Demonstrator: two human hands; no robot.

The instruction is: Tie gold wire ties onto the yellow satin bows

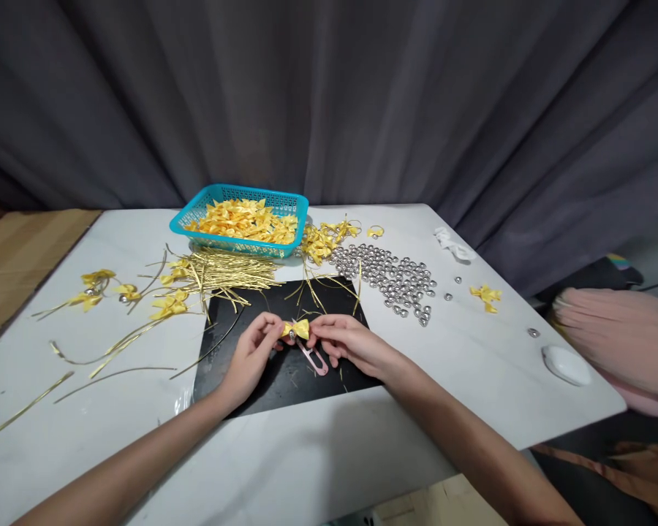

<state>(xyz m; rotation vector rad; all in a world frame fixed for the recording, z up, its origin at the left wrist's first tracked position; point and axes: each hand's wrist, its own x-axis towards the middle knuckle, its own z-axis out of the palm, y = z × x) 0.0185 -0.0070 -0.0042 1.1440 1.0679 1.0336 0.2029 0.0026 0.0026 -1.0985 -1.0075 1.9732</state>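
A yellow ribbon bow (303, 329) with a small silver bell (292, 334) at its middle is held between my two hands, above a black mat (263, 387). My left hand (255, 354) pinches the bow's left side between thumb and forefinger. At its right edge, the fingertips of my right hand (354, 342) are closed on the bow. Just below the bow hangs a pink snap hair clip (314, 358), its upper end hidden behind the ribbon. Whether the bow is fastened to the clip, I cannot tell.
Behind the mat stands a blue basket (235, 243) full of yellow bows. Gold twist ties (235, 270) lie before it, with loose bows (169, 303) to the left. Many silver bells (400, 281) spread to the right, and a white computer mouse (566, 365) sits near the table's right edge.
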